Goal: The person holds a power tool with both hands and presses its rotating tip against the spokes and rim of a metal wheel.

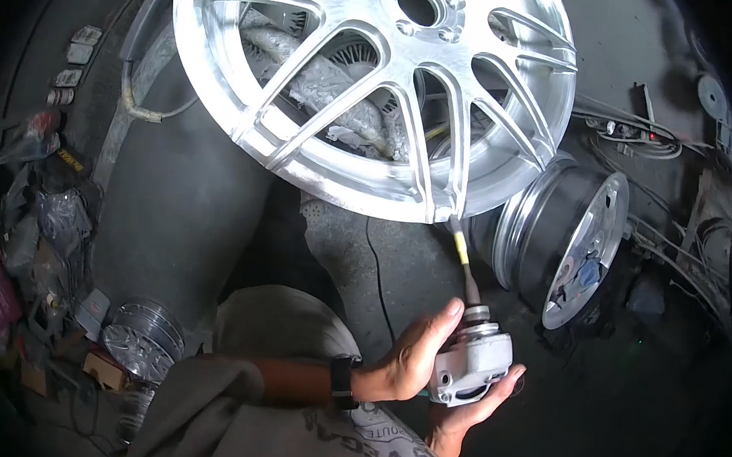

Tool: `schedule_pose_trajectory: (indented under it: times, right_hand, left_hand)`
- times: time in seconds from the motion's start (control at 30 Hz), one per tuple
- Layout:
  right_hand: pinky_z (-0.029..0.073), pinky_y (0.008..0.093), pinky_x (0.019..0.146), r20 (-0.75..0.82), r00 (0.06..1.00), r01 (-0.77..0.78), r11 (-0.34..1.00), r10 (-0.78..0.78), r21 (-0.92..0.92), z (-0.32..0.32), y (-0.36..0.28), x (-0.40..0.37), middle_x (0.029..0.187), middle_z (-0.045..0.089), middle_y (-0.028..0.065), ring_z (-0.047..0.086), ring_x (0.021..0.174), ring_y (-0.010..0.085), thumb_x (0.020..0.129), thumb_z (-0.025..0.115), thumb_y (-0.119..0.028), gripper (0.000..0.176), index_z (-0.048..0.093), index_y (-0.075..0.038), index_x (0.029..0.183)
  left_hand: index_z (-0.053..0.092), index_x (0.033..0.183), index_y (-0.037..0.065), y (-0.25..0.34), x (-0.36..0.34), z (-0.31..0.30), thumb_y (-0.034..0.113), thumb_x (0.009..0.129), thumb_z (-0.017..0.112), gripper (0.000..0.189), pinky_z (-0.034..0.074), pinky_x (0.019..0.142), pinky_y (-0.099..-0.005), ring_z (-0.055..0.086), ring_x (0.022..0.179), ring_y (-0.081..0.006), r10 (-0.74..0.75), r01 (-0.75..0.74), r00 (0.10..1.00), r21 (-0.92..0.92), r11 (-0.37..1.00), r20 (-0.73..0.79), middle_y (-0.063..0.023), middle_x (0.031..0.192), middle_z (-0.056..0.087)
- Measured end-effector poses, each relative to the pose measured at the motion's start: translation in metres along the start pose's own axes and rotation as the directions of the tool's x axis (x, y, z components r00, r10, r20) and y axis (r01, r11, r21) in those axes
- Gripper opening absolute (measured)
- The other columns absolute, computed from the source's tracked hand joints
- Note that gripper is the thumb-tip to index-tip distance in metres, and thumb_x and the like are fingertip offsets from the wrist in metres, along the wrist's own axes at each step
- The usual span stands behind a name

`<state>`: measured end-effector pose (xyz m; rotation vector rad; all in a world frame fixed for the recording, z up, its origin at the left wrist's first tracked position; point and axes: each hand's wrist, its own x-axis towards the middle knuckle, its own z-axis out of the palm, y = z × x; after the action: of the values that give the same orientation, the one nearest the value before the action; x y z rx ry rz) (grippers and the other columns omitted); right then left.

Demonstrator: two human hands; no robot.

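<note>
A silver multi-spoke alloy wheel (423, 49) lies tilted in front of me, its bare metal bright under the light. My left hand (413, 357), with a watch on its wrist, is closed around the near side of a handheld grinder (477, 357). Round the other side of the same tool, my right hand (476, 415) supports it from below, fingers partly hidden. A long shaft (463, 251) with a yellow band runs from the grinder up to the wheel, its tip right at the lower rim beside a spoke end.
Another wheel (563, 232) stands on edge at the right, near cables (640, 136). A smaller wheel (143, 340) sits at lower left by cluttered bags and tools (57, 210). A black cord (378, 271) crosses the floor. Wrapped material (333, 88) shows behind the spokes.
</note>
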<state>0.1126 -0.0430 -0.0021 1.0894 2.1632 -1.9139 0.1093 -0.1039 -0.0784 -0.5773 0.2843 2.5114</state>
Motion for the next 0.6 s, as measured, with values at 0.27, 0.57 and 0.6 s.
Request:
schedule_pose_trajectory:
  times: [0.27,0.57,0.6]
  right_hand:
    - [0.046,0.0387,0.088,-0.221,0.975,0.003,0.999,-0.01,-0.032,-0.009,-0.005,-0.008,0.117,0.059,0.0164,0.056,0.107,0.0283,0.097,0.026,-0.059,0.072,0.056,0.003,0.119]
    - [0.041,0.0345,0.092,0.035,0.999,0.043,0.989,-0.038,-0.139,0.029,-0.035,0.015,0.109,0.06,0.0109,0.056,0.102,0.0218,0.098,0.021,-0.064,0.077,0.056,0.001,0.117]
    - [0.041,0.0345,0.092,0.034,0.999,0.04,0.989,-0.036,-0.145,0.031,-0.037,0.015,0.109,0.06,0.0109,0.056,0.102,0.0218,0.098,0.021,-0.064,0.077,0.056,0.001,0.117]
  left_hand:
    - [0.06,0.098,0.001,0.004,-0.007,0.012,0.052,0.103,0.024,0.063,0.041,0.081,-0.0304,0.055,0.088,-0.0149,-0.007,0.003,0.999,0.125,0.992,0.032,-0.0055,0.086,0.061]
    - [0.058,0.109,0.003,0.048,0.011,0.023,0.05,0.104,0.025,0.057,0.042,0.091,-0.0286,0.055,0.095,-0.0117,0.011,0.004,0.997,-0.218,0.976,0.07,-0.0047,0.103,0.061]
    - [0.058,0.109,0.003,0.05,0.01,0.022,0.049,0.104,0.025,0.057,0.042,0.092,-0.0291,0.055,0.096,-0.0118,-0.01,0.026,0.998,-0.266,0.963,0.064,-0.0054,0.103,0.061]
